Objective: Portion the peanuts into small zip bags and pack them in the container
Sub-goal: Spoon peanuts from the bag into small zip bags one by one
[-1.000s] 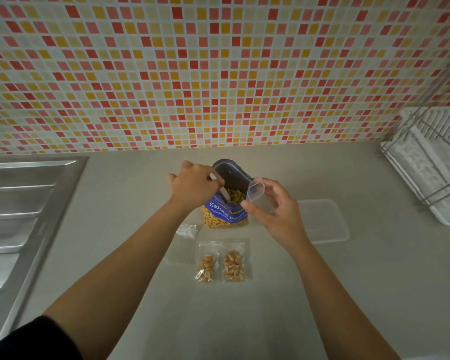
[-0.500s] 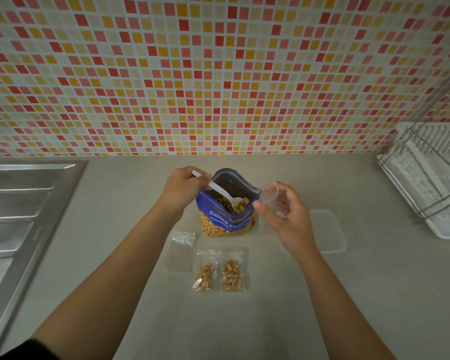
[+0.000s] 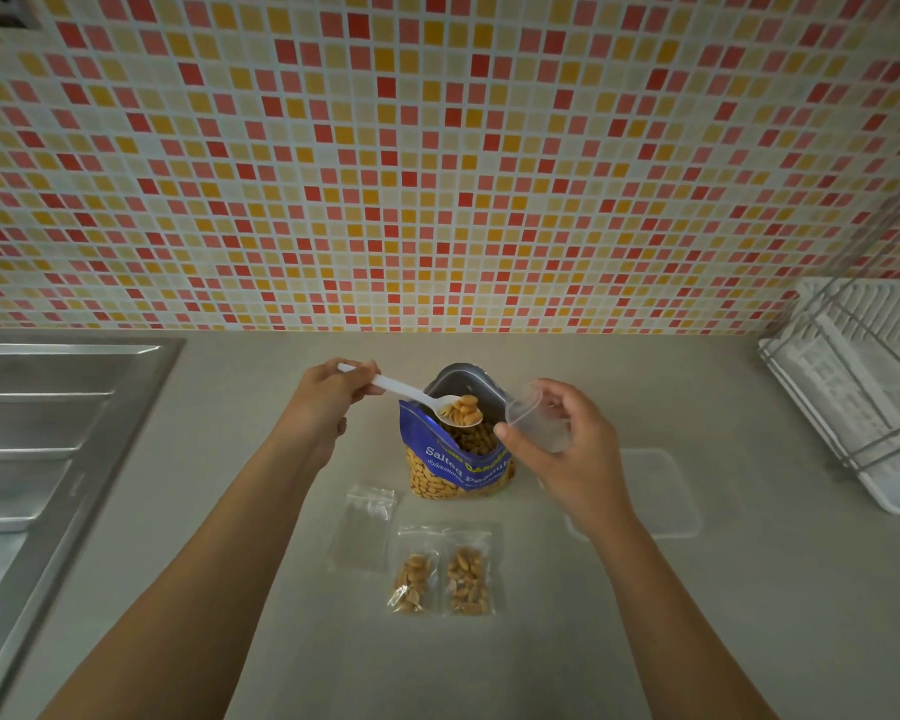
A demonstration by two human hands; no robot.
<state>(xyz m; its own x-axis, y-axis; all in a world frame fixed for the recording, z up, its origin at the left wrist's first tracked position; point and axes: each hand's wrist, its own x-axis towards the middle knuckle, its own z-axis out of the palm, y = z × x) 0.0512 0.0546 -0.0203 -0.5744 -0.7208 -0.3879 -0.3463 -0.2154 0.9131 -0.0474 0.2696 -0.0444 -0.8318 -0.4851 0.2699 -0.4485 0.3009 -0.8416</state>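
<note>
Mosaic tiles back a grey tabletop (image 3: 541, 641) where the open peanut bag (image 3: 455, 467) stands. Left hand (image 3: 323, 402) fingers grip a white spoon (image 3: 417, 400) heaped with peanuts over the bag's mouth; right hand (image 3: 557, 449) fingers pinch an open small zip bag (image 3: 533, 415) just beside it. Two filled zip bags (image 3: 442, 574) lie nearer, the clear container (image 3: 650, 491) to the right.

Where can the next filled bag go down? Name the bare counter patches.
Bare: the counter between the sink and the empty zip bag, and the near counter below the two filled bags. Crowded: around the peanut bag, with the clear container to its right.
</note>
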